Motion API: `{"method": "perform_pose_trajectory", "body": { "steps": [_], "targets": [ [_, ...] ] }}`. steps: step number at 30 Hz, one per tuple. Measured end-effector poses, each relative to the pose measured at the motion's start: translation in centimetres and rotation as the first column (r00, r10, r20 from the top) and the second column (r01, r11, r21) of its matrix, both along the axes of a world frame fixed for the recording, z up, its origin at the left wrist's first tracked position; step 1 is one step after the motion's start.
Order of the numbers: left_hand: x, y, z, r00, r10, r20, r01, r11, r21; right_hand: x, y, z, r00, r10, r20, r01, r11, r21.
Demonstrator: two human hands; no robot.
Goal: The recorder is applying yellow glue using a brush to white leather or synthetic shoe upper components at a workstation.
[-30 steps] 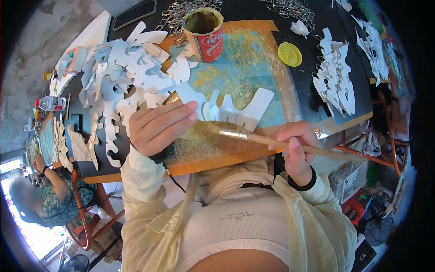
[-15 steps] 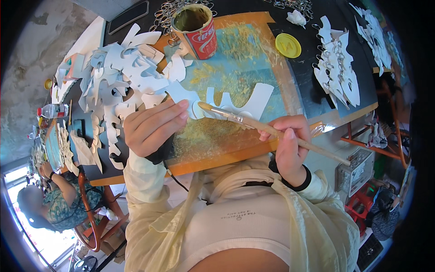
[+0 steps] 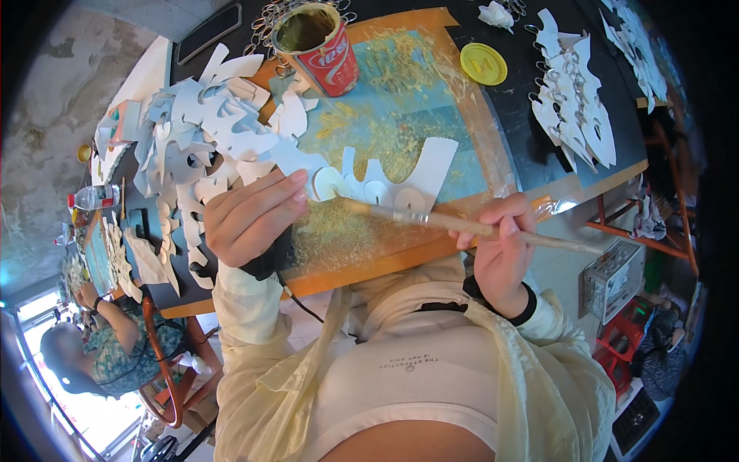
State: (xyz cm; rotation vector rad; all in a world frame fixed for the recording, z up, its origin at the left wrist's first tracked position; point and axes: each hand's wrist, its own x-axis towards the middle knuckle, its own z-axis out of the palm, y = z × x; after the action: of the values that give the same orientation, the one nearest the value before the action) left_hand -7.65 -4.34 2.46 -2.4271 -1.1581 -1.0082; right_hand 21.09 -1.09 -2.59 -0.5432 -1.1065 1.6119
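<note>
My left hand (image 3: 258,217) pinches the left end of a white cut-out strip (image 3: 437,160) with curved notches and round discs along its lower edge. The strip lies over the glue-smeared blue-green work surface (image 3: 385,115). In my right hand (image 3: 504,254) is a wooden-handled paintbrush (image 3: 446,222), gripped with thumb and fingers. Its yellowish bristles point left, at the strip's lower edge close to my left fingertips. Whether they touch the strip I cannot tell. A red can (image 3: 329,65) with yellow-brown residue round its rim stands beyond the strip.
A pile of white cut-out pieces (image 3: 208,115) covers the table's left side. A yellow lid (image 3: 485,64), crumpled tissue (image 3: 496,15) and ringed white pieces (image 3: 573,100) lie at the right. A phone (image 3: 209,35) lies far left. Another person (image 3: 115,346) sits at lower left.
The brush tip has moved off the disc by my left fingertips, down to the strip's lower edge. My right hand has shifted slightly right. My left hand keeps its hold.
</note>
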Motion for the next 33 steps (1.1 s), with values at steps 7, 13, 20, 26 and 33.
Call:
{"method": "perform_pose_trajectory", "body": {
  "steps": [7,13,20,26,33],
  "targets": [
    [-0.2,-0.2,-0.2,1.000,0.002,-0.013,-0.002,1.000,-0.017,-1.4,0.1,0.0,0.990,-0.044,0.134,0.035,0.997,0.068],
    [-0.1,-0.1,-0.3,1.000,0.015,-0.004,-0.015,1.000,-0.008,-1.3,-0.2,-0.3,0.997,0.009,0.074,-0.017,0.994,0.104],
    [-0.1,-0.2,-0.2,1.000,0.028,0.001,-0.028,1.000,-0.015,-0.4,-0.4,-0.2,0.991,0.071,0.114,-0.082,0.993,0.089],
    [0.1,0.1,-0.5,0.999,0.043,0.017,-0.044,0.998,0.038,0.5,0.3,0.7,1.000,-0.013,0.009,0.012,0.995,0.102],
    [0.4,-0.3,-0.1,0.998,0.054,-0.019,-0.054,0.999,0.006,-1.1,0.2,1.6,0.998,-0.001,0.068,-0.008,0.990,0.140]
  ]
}}
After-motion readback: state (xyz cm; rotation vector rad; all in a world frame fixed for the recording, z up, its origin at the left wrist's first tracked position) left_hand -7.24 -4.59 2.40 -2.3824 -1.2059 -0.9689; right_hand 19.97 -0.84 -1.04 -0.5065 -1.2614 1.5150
